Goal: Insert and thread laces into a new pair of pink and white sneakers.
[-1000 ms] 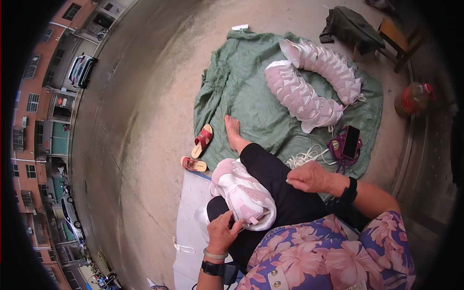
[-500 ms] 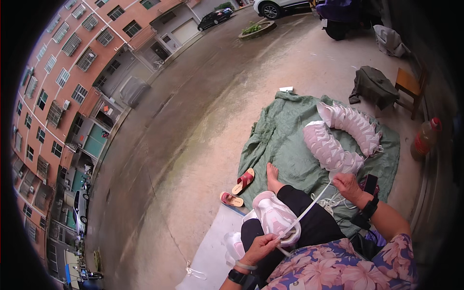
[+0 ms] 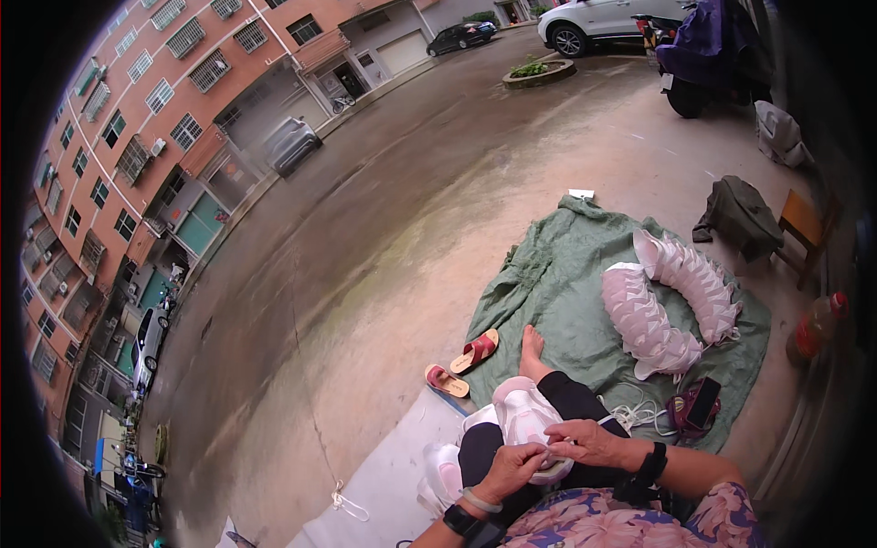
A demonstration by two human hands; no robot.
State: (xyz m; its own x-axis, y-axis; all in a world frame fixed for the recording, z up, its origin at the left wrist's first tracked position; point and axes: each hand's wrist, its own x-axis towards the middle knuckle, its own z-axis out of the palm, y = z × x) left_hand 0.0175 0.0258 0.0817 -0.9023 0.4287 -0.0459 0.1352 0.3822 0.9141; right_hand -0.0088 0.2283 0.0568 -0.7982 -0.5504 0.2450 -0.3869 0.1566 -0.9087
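A pink-and-white shoe upper (image 3: 523, 408) rests across my lap, between my dark-trousered legs. Over its near opening, my left hand (image 3: 513, 469) is closed in a pinch on a white shoelace. My right hand (image 3: 586, 444) comes in from the right with its fingertips almost touching the left ones, closed on the same lace. The lace between the fingers is mostly hidden. Another pink-and-white shoe upper (image 3: 444, 470) lies just left of my knee, on a pale sheet (image 3: 379, 484).
On a green cloth (image 3: 539, 265) stand two curved rows of nested pink-white uppers (image 3: 639, 315). Loose white laces (image 3: 635, 411) lie beside a dark red pouch with a phone (image 3: 699, 406). Red sandals (image 3: 475, 351), a bottle (image 3: 816, 329) and a wooden chair (image 3: 804, 224) are nearby.
My right hand has come down and left from beside the stacked uppers to meet my left hand at the shoe. The lace stretched taut between them is no longer visible. The view has shifted.
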